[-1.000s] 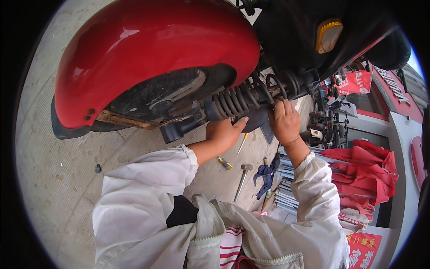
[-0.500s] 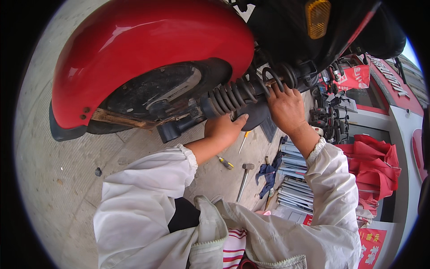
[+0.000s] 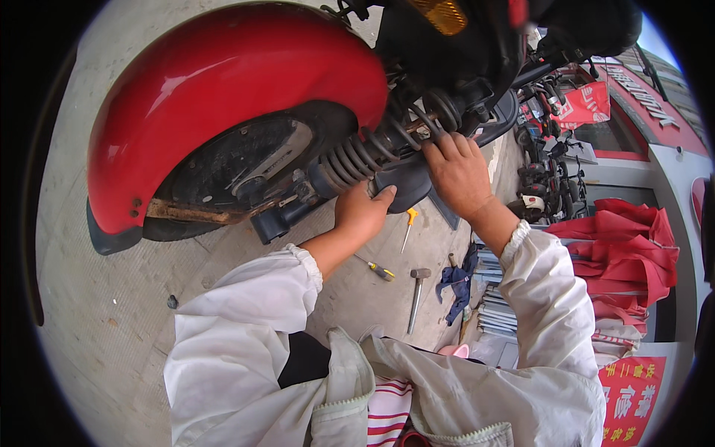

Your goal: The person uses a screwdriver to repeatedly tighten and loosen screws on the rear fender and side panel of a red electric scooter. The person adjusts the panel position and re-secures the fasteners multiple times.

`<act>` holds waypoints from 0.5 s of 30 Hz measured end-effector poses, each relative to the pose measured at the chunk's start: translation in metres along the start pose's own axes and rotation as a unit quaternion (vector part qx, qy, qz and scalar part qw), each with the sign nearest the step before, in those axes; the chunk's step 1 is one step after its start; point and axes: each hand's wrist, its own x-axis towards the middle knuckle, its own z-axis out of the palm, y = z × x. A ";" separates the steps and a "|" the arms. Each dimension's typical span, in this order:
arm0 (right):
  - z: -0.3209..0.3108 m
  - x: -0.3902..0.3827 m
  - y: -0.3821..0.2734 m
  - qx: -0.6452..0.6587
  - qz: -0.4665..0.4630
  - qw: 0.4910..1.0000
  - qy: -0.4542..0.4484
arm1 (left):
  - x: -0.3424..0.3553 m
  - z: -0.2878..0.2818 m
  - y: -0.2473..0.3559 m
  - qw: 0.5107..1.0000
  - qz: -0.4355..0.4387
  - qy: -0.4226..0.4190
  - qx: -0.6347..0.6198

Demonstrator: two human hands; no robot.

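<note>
A red rear fender (image 3: 223, 67) arches over the black wheel (image 3: 261, 160) of a scooter. Beside the wheel a dark coil-spring shock absorber (image 3: 351, 165) slants up to the right. My left hand (image 3: 359, 212) is closed on the lower end of its spring, thumb showing and fingertips hidden behind it. Higher up, my right hand (image 3: 459, 175) is curled over the upper coils, fingertips on the spring. The upper coils stand wider apart than the lower ones. A rusty metal bracket (image 3: 194, 211) runs under the fender to the shock's lower end.
On the pavement lie a yellow-handled screwdriver (image 3: 411, 217), a yellow-and-black screwdriver (image 3: 383, 273), a hammer (image 3: 417, 294) and a dark blue cloth (image 3: 456, 287). To the right are stacked pale metal bars (image 3: 497, 316), red fabric (image 3: 625, 238) and parked scooters (image 3: 547, 179).
The view has shifted, so the scooter sits a little further left. Both hands stay on the shock absorber, with the right hand slightly lower in the picture.
</note>
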 end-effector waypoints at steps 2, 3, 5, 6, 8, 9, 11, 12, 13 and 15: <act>-0.013 -0.011 -0.018 0.080 0.095 0.989 0.082 | 0.003 -0.004 -0.003 0.995 -0.049 -0.032 -0.080; -0.019 -0.016 -0.024 0.118 0.142 0.975 0.126 | 0.004 -0.008 -0.003 0.989 -0.073 -0.047 -0.119; 0.008 -0.046 -0.032 0.258 0.308 0.907 0.124 | 0.005 -0.007 0.000 0.991 -0.076 -0.041 -0.106; 0.026 -0.064 -0.037 0.325 0.388 0.854 0.122 | 0.003 -0.003 0.001 0.991 -0.081 -0.043 -0.098; 0.047 -0.081 -0.038 0.573 0.528 0.626 0.010 | -0.004 -0.003 0.016 0.971 -0.151 -0.075 -0.169; 0.053 -0.084 -0.035 0.686 0.560 0.462 -0.043 | -0.006 -0.002 0.025 0.957 -0.187 -0.087 -0.202; 0.074 -0.083 -0.043 0.820 0.512 0.241 -0.082 | -0.008 -0.007 0.033 0.954 -0.198 -0.087 -0.209; 0.091 -0.084 -0.051 0.856 0.469 0.207 -0.070 | -0.009 -0.007 0.038 0.951 -0.203 -0.088 -0.215; 0.104 -0.080 -0.058 0.890 0.418 0.174 -0.056 | -0.007 -0.009 0.038 0.952 -0.202 -0.102 -0.208; 0.115 -0.074 -0.064 0.923 0.366 0.119 -0.016 | -0.006 -0.009 0.043 0.953 -0.208 -0.107 -0.193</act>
